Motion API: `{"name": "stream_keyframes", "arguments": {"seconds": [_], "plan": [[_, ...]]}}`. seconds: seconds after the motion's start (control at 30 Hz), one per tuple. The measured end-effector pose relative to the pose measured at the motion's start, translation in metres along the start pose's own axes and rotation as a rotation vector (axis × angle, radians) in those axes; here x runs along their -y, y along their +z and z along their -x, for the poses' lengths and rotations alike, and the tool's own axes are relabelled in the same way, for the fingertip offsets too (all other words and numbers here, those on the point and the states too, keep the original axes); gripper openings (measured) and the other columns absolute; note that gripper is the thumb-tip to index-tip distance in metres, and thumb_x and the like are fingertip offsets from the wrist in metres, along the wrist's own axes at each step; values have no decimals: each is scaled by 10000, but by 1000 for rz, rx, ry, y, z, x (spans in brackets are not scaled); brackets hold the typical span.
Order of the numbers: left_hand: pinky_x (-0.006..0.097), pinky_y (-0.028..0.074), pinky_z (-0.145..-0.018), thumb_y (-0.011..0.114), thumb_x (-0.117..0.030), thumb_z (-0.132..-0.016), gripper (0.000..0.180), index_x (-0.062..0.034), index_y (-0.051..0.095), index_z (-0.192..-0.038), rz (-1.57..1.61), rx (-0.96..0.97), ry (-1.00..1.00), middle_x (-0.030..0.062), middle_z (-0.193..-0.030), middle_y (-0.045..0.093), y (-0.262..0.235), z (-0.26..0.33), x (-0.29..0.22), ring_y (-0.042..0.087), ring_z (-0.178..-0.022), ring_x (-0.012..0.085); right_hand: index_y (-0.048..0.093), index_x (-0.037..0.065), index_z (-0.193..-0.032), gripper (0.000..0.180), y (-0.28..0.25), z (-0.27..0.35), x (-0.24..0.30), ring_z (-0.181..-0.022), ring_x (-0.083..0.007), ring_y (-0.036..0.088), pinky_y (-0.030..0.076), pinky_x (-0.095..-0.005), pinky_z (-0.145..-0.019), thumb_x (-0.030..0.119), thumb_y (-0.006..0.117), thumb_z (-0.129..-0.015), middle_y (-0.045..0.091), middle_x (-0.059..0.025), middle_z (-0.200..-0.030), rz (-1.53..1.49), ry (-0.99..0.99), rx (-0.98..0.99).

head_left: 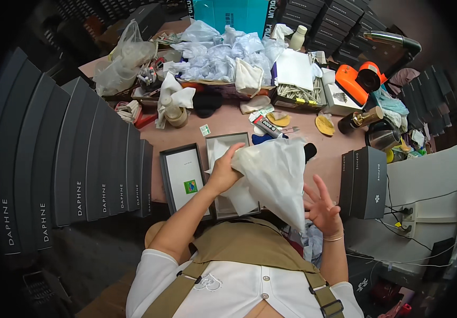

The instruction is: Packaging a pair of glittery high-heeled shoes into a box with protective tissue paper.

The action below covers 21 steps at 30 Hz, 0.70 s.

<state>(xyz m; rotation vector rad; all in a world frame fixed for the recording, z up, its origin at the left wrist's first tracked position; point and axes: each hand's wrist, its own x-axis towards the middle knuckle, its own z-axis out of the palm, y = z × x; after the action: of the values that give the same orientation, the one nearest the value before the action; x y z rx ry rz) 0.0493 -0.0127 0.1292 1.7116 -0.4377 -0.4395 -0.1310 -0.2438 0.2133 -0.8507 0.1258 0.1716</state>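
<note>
My left hand point(225, 170) is closed on the upper left corner of a white wrapping sheet point(276, 177), thin and crumpled, which may be a flat bag. The sheet hangs down to a point and covers part of the table. To its right, my right hand point(324, 205) is held up with fingers spread, its fingertips near the sheet's edge. Below the left hand is an open grey shoebox point(228, 136) with white paper inside. Beside that box, on the left, lies its shallow lid or second tray point(179, 161), white inside with a small green sticker point(190, 186).
Tall stacks of dark shoeboxes point(93, 153) wall the left side; a shorter stack point(366, 183) stands right. At the back are a carton of crumpled white tissue point(220, 53), a tray of sticks point(305, 95), an orange tool point(353, 85), a glue tube point(267, 126) and a bottle point(174, 114).
</note>
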Motion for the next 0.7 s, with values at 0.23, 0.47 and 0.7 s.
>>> {"name": "stream_keyframes", "arguments": {"seconds": [0.23, 0.47, 0.7], "plan": [[332, 416, -955, 542, -23, -857, 746, -56, 82, -1443, 821, -507, -413, 160, -1384, 338, 32, -14, 94, 421, -1224, 246, 287, -12, -1384, 762, -7, -107, -127, -1310, -424, 292, 271, -453, -1065, 245, 686, -789, 324, -282, -1384, 1504, -199, -178], [368, 433, -901, 550, -111, -831, 489, 4, 427, -1290, -28, -489, -126, 182, -1164, 529, -8, 64, 141, 530, -1063, 284, 257, -41, -1380, 806, -22, -126, -163, -1320, -382, 260, 225, -591, -1034, 353, 653, -799, 345, -213, -1374, 1797, -100, -190], [457, 457, -738, 629, -232, -756, 299, 28, 544, -877, -711, -108, -345, 207, -832, 589, -20, 123, 165, 565, -810, 391, 326, 54, -1381, 677, -33, -129, -176, -1361, -374, 212, 189, -611, -1049, 298, 624, -824, 292, -173, -1445, 2122, -95, 95]]}}
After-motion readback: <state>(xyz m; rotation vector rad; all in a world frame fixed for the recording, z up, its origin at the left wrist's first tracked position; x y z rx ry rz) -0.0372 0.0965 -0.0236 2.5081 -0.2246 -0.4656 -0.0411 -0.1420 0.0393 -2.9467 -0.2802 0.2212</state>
